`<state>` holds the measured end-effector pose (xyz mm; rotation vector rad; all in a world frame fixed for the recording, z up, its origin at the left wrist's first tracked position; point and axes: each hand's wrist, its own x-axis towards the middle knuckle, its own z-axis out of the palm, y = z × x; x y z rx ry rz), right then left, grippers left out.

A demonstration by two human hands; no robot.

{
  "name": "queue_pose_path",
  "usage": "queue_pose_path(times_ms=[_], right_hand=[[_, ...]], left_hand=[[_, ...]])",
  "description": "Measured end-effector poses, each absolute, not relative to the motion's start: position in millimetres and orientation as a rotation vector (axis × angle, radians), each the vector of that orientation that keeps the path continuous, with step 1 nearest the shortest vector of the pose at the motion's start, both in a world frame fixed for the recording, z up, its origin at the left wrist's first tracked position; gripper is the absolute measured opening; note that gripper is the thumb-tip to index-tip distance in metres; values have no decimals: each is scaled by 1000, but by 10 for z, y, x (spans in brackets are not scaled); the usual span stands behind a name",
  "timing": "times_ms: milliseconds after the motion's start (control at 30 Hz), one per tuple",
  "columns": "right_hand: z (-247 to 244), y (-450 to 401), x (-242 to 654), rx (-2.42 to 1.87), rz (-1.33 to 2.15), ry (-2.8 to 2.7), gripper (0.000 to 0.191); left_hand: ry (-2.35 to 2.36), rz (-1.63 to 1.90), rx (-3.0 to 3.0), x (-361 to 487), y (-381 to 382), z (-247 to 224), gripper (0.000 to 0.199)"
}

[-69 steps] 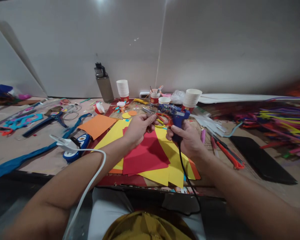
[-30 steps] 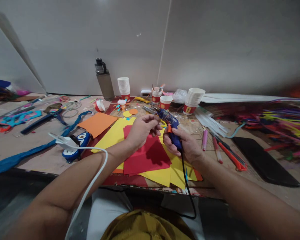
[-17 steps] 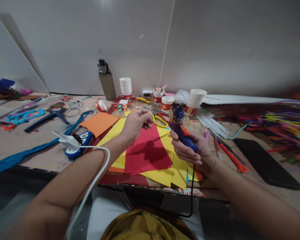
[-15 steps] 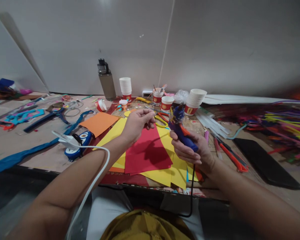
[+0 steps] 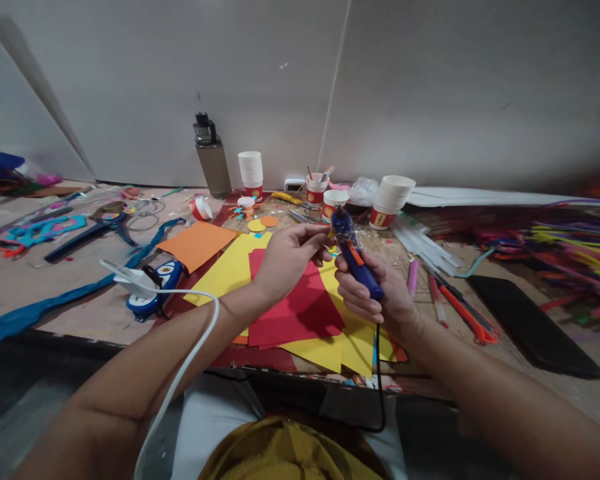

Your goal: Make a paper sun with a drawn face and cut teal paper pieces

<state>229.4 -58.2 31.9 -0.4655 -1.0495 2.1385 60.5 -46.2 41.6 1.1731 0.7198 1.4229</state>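
Observation:
My right hand is wrapped round a blue glue gun with an orange trigger, its nozzle tilted up and a black cord hanging below. My left hand is closed in a pinch right beside the gun's front end; whatever it may hold is too small to make out. Both hands are above red paper, which lies on yellow sheets. An orange sheet rests to the left, and small yellow and orange discs are behind the left hand.
Stacked paper cups, a dark bottle and a cup of tools stand along the wall. A blue power strip is at left. A black slab, cutters and pipe cleaners lie at right.
The glue gun in my right hand has shifted left and turned more upright. My left hand has moved slightly right, so its fingertips are now beside the gun's front end.

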Motion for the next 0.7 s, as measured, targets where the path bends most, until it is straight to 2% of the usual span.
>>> queue_pose_path(times_ms=[367,700], right_hand=[[226,-526,2290,-373,2169,-1023,30],[287,-560,2250,-463,2194,-1017,30]], left_hand=[[712,1424,1008,623,-467,400,26],[907,1538,1300,585,-463,459,7]])
